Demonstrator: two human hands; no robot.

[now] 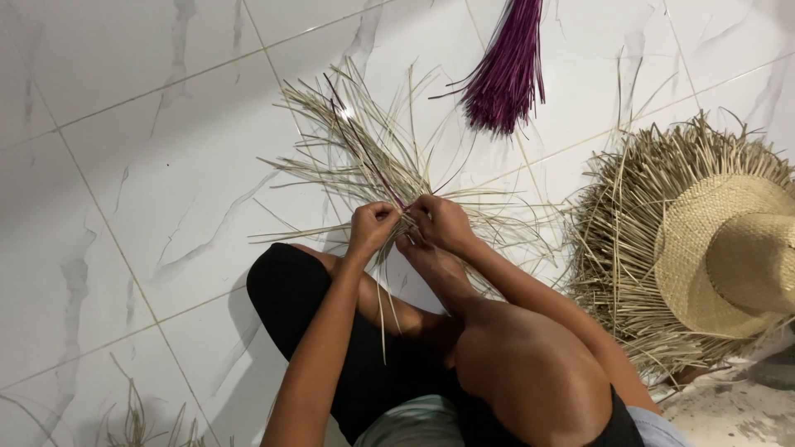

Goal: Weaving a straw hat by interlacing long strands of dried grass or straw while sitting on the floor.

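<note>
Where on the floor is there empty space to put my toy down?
The white tile floor is bare left of the fanned pale straw. It is crowded around both hands, by the purple strand bundle, and on the right, where the straw hats are stacked.

Both bare forearms reach forward and converge. The left hand (372,225) and right hand (440,222) sit close together, knuckles up, fingers curled tight in pinching grips, almost touching each other.

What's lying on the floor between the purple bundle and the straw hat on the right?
In the head view, mostly bare white tile separates the purple bundle from the straw hat; only a few loose pale straw strands cross it.
</note>
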